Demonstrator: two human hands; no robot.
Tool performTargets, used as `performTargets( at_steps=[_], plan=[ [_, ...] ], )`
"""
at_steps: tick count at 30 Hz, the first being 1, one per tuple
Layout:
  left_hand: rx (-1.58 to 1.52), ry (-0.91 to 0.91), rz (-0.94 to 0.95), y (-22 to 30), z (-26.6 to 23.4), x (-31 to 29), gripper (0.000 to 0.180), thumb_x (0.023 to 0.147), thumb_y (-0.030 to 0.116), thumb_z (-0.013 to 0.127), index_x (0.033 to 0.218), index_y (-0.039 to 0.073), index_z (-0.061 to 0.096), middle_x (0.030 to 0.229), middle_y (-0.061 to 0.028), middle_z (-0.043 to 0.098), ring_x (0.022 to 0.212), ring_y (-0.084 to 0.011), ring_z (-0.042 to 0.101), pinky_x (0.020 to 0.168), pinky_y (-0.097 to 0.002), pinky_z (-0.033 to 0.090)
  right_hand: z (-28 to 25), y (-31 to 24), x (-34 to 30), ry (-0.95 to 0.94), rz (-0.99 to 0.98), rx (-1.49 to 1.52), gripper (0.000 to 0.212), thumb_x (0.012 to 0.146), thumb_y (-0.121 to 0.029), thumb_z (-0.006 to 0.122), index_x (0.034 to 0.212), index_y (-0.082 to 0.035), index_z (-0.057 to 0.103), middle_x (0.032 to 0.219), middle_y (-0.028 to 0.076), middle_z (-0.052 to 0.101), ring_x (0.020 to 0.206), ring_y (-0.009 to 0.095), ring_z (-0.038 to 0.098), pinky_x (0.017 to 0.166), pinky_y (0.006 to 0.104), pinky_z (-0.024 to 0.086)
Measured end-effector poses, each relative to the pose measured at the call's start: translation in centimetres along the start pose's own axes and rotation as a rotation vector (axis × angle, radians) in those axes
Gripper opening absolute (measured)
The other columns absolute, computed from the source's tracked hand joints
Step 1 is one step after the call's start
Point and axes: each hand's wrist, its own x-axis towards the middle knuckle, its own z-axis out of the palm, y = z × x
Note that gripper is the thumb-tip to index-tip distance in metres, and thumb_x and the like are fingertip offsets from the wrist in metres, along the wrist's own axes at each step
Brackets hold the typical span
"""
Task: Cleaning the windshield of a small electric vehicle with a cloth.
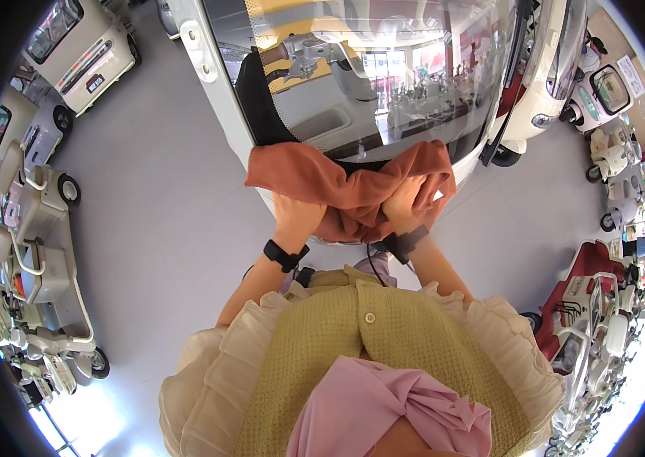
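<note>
Your right hand (406, 199) is curled into the bunched rust-orange soft cloth (353, 194). Your left hand (298, 217) goes in under its other end; fingers covered, can't tell if they're clenched or flat. Cloth spans both hands, lying along the lower edge of the clear curved windshield (421, 99) just beyond your grip.

Risks, my read:
- Uneven bunching: thick folds between your hands, loose flap outboard of the left. Pressure would come out patchy, and the flap could fold under or drag.
- Left-hand hold unverified. If it's only resting there, one pull from the right could strip the cloth out.
- Small white patch (437, 195) right of your right hand, possibly a label. If stiff, it could scuff the glass.
- Black wrist straps (286, 256) behind both hands: hard parts could knock the cream-white body panel (220, 84) if you lean in.
- Thin black cable (373, 266) hanging inboard of your right wrist: snag hazard.
</note>
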Motion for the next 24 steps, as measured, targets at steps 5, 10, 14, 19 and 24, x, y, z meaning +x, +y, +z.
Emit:
performTargets(
  at_steps=[5,10,14,19,24],
  plan=[
    [-0.101,-0.111,0.054,3.0,2.1,-2.3,0.053,0.081,0.036,0.068,0.125,0.008,0.055,0.121,-0.0166,0.058,0.114,-0.0392,0.052,0.094,-0.0508,0.039,2.8,0.0,-2.4,-0.158,-0.111,-0.242,0.07,0.09,-0.04,0.053,0.148,-0.005,0.035,0.146,0.022,0.036,0.136,0.049,0.026,0.113,0.0555,0.022],
    [-0.373,-0.107,0.089,3.6,0.6,-2.0,0.059,0.081,0.037,0.066,0.131,0.008,0.053,0.134,-0.0163,0.052,0.125,-0.0385,0.046,0.104,-0.0497,0.034,0.5,-2.4,-3.3,-0.218,-0.369,-0.374,0.073,0.085,-0.039,0.057,0.147,-0.006,0.037,0.14,0.025,0.04,0.129,0.052,0.032,0.111,0.0578,0.024],
    [-0.209,0.0,0.3,3.1,-1.3,1.9,0.055,0.086,0.032,0.062,0.133,0.007,0.053,0.135,-0.0167,0.052,0.126,-0.0387,0.047,0.105,-0.0534,0.035,-1.8,-4.9,1.5,-0.36,-0.481,-0.216,0.067,0.088,-0.032,0.056,0.146,-0.005,0.038,0.143,0.028,0.038,0.134,0.053,0.028,0.112,0.0555,0.026],
    [-0.137,0.266,0.356,3.7,-6.1,10.7,0.052,0.084,0.027,0.066,0.13,0.006,0.056,0.127,-0.0176,0.058,0.117,-0.0407,0.052,0.098,-0.0499,0.041,-3.5,-9.1,13.1,-0.312,-0.789,-0.124,0.05,0.094,-0.016,0.05,0.141,-0.001,0.043,0.149,0.027,0.035,0.136,0.048,0.034,0.112,0.0438,0.034],
    [0.011,0.57,0.584,2.9,-11.9,20.6,0.048,0.085,0.026,0.062,0.128,0.005,0.057,0.123,-0.0163,0.06,0.111,-0.04,0.055,0.096,-0.0496,0.042,-6.0,-15.9,23.2,-0.234,-0.905,0.008,0.055,0.088,-0.018,0.058,0.141,-0.009,0.047,0.149,0.026,0.034,0.128,0.048,0.04,0.098,0.0473,0.045]
  ],
)
